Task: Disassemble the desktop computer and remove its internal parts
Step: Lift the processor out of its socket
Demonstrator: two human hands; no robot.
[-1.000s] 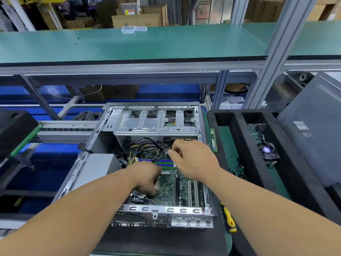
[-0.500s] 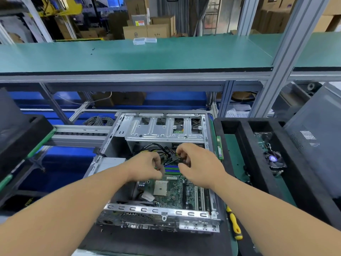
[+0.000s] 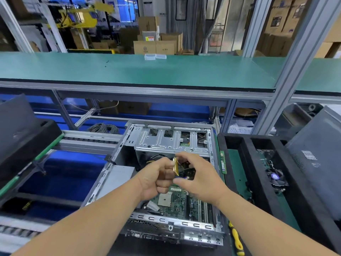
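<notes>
Gold-edged memory stick (image 3: 176,166) is now up out of its slot, pinched between my left hand (image 3: 155,177) and right hand (image 3: 200,177), above the motherboard (image 3: 177,200); foam tray (image 3: 230,145) waits at three o'clock.

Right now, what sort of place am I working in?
Probably an electronics assembly or teardown line in a factory or warehouse: a long green-matted workbench on aluminium framing, stacked brown cardboard boxes behind, and an opened grey metal desktop computer case before you.

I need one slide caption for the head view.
Both hands, left and right, hold a small gold-edged chip above the open computer case.
</notes>
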